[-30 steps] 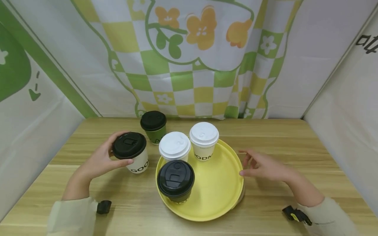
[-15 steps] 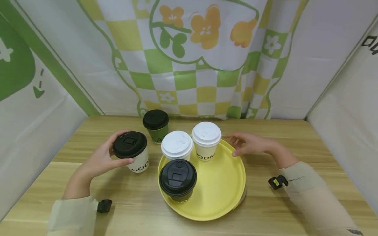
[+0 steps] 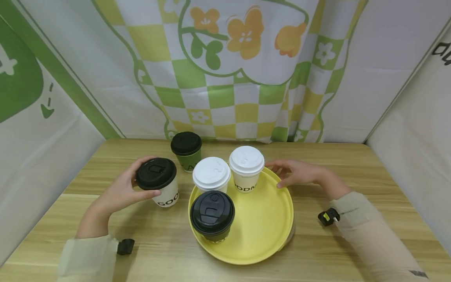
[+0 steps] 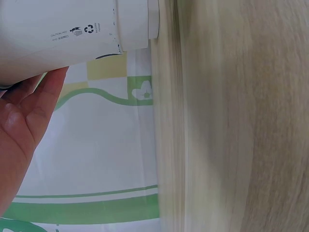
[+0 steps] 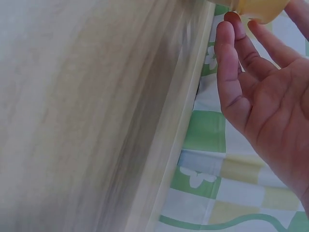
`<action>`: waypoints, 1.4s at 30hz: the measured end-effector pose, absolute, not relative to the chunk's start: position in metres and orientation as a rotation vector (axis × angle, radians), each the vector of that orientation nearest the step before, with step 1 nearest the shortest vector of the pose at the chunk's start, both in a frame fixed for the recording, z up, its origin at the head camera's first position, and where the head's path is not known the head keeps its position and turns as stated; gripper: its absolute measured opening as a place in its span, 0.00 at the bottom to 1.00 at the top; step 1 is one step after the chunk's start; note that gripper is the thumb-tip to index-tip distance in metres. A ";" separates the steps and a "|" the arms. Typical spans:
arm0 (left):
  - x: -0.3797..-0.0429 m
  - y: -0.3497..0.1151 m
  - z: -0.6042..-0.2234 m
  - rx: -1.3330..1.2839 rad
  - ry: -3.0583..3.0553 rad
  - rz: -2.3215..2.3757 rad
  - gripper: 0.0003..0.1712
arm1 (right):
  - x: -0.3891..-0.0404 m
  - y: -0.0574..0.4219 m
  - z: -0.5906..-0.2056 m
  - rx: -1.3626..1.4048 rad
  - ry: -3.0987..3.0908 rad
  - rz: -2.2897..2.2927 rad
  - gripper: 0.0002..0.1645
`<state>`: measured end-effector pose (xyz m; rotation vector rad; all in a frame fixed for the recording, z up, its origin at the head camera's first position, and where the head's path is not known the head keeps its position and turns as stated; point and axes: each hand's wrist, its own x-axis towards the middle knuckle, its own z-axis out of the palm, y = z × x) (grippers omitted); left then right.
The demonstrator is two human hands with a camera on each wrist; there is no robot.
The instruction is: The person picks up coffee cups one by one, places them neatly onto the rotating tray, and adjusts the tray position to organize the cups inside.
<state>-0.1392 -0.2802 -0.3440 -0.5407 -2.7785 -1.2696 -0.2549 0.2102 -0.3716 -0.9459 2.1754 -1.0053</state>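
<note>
My left hand (image 3: 123,188) grips a white paper cup (image 3: 167,196) with a black lid, left of the yellow round tray (image 3: 257,235). In the left wrist view the white cup (image 4: 58,34) lies against my fingers. My right hand (image 3: 299,172) touches the tray's far right rim, fingers loosely bent, thumb tip at the edge; its fingertips meet the yellow rim (image 5: 263,9) in the right wrist view. On the tray stand two white-lidded cups, one at the back (image 3: 245,172) and one at the left (image 3: 211,174), plus a black-lidded dark cup (image 3: 212,215) in front.
Behind the gripped cup, a green cup (image 3: 188,158) with a black lid stands on the wooden table (image 3: 155,250). A checkered curtain (image 3: 229,98) hangs along the table's back edge, with white fabric walls (image 3: 419,105) at the sides.
My right hand has moved back and left along the tray's rim, toward the rear white-lidded cup. My left hand keeps its grip on the white cup, almost still. The view has shifted slightly.
</note>
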 end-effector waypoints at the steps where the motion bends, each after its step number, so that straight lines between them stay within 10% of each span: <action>1: -0.139 -0.280 -0.344 -0.541 -2.779 -1.268 0.50 | -0.254 0.211 -0.372 -0.954 2.172 -1.009 0.44; 42: -0.135 -0.279 -0.340 -0.579 -2.762 -1.264 0.51 | -0.189 0.229 -0.367 -0.910 2.353 -0.984 0.56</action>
